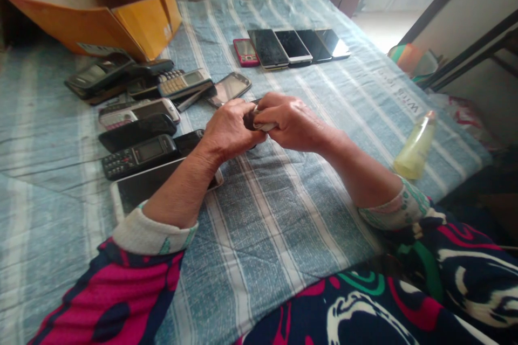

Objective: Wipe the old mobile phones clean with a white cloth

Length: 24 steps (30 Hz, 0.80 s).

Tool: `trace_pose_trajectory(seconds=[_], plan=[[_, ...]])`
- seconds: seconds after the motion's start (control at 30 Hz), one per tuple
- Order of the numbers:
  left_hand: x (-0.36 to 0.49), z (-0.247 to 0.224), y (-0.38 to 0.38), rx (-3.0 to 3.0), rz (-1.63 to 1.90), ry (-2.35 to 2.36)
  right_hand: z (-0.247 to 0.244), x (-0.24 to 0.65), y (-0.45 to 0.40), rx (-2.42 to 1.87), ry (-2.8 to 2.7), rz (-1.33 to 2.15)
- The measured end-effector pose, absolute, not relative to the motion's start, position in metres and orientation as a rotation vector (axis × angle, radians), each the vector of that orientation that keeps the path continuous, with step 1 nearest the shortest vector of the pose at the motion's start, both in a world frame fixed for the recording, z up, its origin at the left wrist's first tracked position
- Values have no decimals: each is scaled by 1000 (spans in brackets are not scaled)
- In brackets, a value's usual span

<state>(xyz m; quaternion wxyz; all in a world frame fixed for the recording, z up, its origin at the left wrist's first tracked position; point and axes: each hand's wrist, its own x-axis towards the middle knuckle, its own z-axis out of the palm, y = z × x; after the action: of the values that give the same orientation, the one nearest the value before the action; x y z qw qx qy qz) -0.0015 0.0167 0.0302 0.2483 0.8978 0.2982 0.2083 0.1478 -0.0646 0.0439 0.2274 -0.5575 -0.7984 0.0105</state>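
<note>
My left hand (230, 130) is closed around a dark object (250, 118), mostly hidden by the fingers; it may be a phone, but I cannot tell. My right hand (288, 119) pinches a whitish cloth (265, 125) against that object, and the two hands touch. Just beyond my left hand lies a grey touchscreen phone (231, 88). Under my left forearm is a large white-edged device (141, 187) with a dark screen. A black keypad phone (140, 155) rests to the left of that wrist.
Several old phones (186, 82) are heaped at the left by an orange cardboard box (141, 24). A pink phone (245, 52) and several smartphones (268, 48) stand in a row at the back. A yellowish bottle (415, 146) is at the right on the striped cloth (279, 215).
</note>
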Motion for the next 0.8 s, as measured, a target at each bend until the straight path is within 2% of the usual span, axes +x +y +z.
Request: trace_pose_trajectory(seconds=[0.1, 0.23, 0.8], plan=[[-1, 28, 16, 2450, 567, 826, 47, 154, -64, -1349, -2294, 242], [1, 26, 15, 2477, 552, 872, 49, 158, -63, -1360, -2275, 322], [2, 26, 12, 2523, 536, 909, 43, 158, -58, -1521, -2184, 188]])
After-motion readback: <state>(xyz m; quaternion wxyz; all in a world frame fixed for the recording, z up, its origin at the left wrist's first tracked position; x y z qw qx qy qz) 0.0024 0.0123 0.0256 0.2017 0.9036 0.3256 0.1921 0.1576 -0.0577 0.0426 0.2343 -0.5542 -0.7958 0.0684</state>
